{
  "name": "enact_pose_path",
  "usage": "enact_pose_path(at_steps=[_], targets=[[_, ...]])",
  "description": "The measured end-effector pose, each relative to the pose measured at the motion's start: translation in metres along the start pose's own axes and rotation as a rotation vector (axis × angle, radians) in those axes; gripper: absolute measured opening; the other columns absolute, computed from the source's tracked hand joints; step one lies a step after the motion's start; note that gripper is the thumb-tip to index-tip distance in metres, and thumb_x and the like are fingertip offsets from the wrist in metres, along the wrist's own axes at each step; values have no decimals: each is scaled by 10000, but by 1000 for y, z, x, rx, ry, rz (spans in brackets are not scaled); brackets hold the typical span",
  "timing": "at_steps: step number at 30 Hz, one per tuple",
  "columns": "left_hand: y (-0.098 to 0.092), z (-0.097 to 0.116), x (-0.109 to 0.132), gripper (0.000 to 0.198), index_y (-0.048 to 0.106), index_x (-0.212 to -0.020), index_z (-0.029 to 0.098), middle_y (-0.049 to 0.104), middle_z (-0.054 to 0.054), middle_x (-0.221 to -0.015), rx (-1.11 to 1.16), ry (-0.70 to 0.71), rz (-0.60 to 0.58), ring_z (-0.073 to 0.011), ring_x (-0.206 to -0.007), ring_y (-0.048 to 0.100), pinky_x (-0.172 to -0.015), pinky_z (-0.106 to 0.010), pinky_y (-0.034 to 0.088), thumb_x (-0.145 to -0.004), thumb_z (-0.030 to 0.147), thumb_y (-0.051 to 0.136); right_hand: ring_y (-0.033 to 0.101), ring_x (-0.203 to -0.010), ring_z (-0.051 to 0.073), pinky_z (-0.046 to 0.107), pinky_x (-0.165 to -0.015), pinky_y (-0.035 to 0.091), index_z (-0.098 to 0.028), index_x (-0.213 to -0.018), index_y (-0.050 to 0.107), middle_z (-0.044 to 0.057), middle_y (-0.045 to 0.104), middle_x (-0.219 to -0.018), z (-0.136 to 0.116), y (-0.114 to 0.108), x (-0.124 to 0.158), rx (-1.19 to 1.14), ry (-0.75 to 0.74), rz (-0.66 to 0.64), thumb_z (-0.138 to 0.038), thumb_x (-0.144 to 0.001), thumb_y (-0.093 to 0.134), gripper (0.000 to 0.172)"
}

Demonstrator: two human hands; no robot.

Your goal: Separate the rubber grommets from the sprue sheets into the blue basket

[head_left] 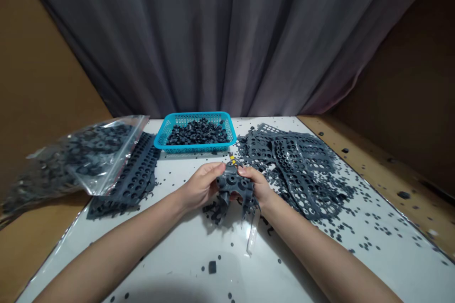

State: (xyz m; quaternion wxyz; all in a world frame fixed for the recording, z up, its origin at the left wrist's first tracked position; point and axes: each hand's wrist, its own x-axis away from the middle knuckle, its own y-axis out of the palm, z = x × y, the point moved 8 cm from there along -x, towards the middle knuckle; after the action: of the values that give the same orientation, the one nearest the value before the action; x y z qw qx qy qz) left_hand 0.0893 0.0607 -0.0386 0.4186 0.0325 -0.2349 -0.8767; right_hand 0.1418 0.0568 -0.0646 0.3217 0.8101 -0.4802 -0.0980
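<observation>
Between my hands, above the white table, a dark grey rubber sheet (234, 182) with molded round parts is bent, its torn edges hanging down. My left hand (204, 182) grips its left side, thumb on top. Closed on the right side is my right hand (256, 184), its thumb near the upper edge. The fingers under the sheet are mostly hidden. Small dark scraps (213, 210) lie beneath the sheet. A yellow-marked thing (232, 158) shows just beyond it, too small to name. Below my right hand lies a whitish strip (252, 236).
A blue basket (159, 144) of small black parts stands at the back. To the left, a clear bag (103, 151) of parts rests over stacked perforated sheets (137, 182). Punched sheets (305, 165) pile up at right among scattered bits. A dark square piece (212, 267) lies in front.
</observation>
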Motion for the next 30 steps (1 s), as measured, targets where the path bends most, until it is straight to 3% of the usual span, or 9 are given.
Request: enact_pose_path(at_steps=[4, 8, 12, 15, 21, 30], targets=[[0, 5, 4, 358, 467, -626, 170, 426, 20, -552, 49, 61, 63, -114, -542, 439, -526, -263, 417, -716, 476, 631, 461, -416, 116, 239, -424, 402, -164, -591, 522, -1, 548, -456, -4, 4, -2, -128, 11, -7, -355, -593, 577, 200], [9, 30, 10, 453, 298, -519, 191, 286, 34, -537, -11, 217, 11, -103, -514, 324, -545, -275, 375, -798, 465, 527, 264, -312, 60, 213, -354, 311, -191, -412, 395, -57, 356, -321, -19, 16, 1, -226, -60, -59, -389, -545, 595, 312], [6, 48, 9, 452, 305, -543, 200, 289, 29, -556, -215, 275, 35, -112, -513, 288, -535, -280, 345, -835, 519, 434, 368, -366, 74, 216, -401, 343, -171, -486, 494, -42, 469, -406, -22, 6, 4, -54, -83, 118, -348, -515, 661, 245], [-5, 53, 7, 452, 364, -579, 198, 335, 19, -576, -337, 214, 38, -119, -536, 326, -539, -280, 341, -846, 562, 365, 423, -401, 72, 200, -422, 347, -164, -508, 487, -51, 480, -436, -27, 0, 6, 42, -129, 205, -306, -507, 696, 253], [-20, 50, 11, 363, 482, -631, 154, 442, 18, -593, -559, -35, 34, -98, -536, 404, -521, -240, 307, -835, 451, 445, 534, -498, 97, 216, -516, 415, -152, -633, 548, -30, 571, -549, -29, 1, 5, 106, -68, 163, -332, -513, 739, 289], [-27, 41, 12, 145, 553, -655, 133, 486, 11, -565, -369, -144, 80, -82, -461, 421, -462, -221, 283, -712, 216, 449, 543, -498, 114, 230, -509, 404, -159, -647, 558, -25, 588, -549, -27, -6, 5, 132, -52, 227, -304, -524, 710, 244]])
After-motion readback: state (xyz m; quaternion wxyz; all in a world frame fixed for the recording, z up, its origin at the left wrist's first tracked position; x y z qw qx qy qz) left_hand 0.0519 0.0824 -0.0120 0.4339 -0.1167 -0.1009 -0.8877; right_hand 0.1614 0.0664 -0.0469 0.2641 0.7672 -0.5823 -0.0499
